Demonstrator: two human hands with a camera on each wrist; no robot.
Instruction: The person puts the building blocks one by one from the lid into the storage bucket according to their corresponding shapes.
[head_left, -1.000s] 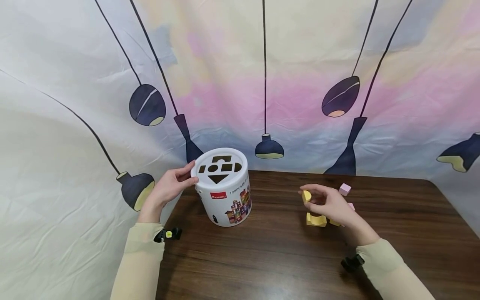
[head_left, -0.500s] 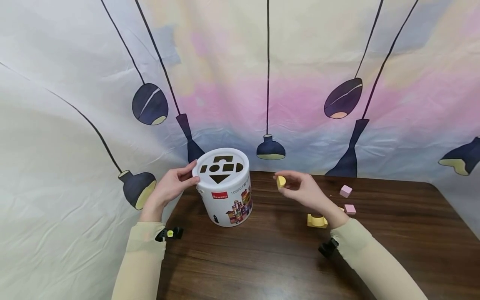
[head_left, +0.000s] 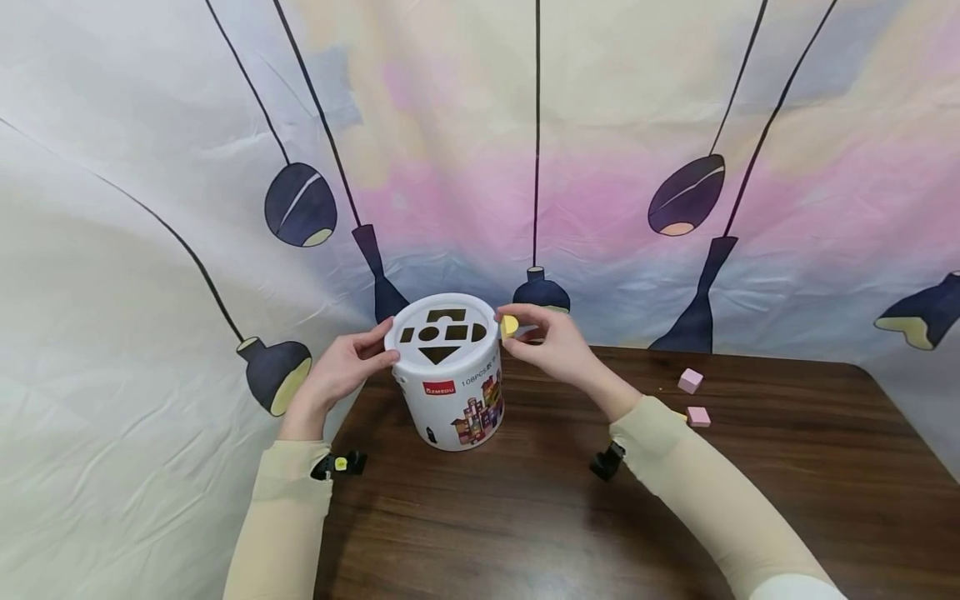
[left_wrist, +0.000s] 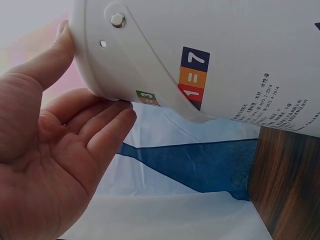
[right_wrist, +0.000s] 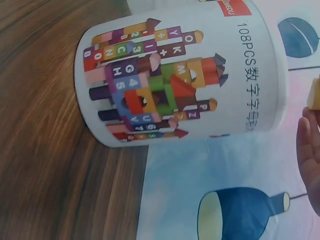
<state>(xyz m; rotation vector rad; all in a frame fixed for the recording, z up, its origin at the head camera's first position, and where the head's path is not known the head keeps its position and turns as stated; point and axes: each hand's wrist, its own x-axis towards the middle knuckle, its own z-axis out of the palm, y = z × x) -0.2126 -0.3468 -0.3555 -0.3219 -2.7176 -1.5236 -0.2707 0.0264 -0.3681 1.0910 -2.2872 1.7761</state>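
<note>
A white toy-block bucket (head_left: 414, 408) stands on the table; its lid (head_left: 411, 357) has several shaped holes, including a triangle, a circle and a half-round one. My left hand (head_left: 339, 375) holds the bucket at its upper left rim, thumb and fingers spread round the lid's edge, as the left wrist view also shows. At the bucket's right rim, my right hand (head_left: 553, 342) pinches a yellow half-round block (head_left: 511, 326) between thumb and fingertips, beside the half-round hole. Only part of this hand (right_wrist: 311, 145) and block (right_wrist: 314, 95) shows in the right wrist view.
Two pink blocks (head_left: 690, 381) lie on the brown wooden table (head_left: 480, 525), right of the right forearm. A sliver of yellow shows beside the nearer one; the sleeve hides what lies there. A lamp-patterned cloth (head_left: 600, 167) hangs behind the table.
My right hand has carried the yellow half-round block leftward from the other blocks to the bucket's rim. The right sleeve now covers the yellow arch block. My left hand stays on the bucket.
</note>
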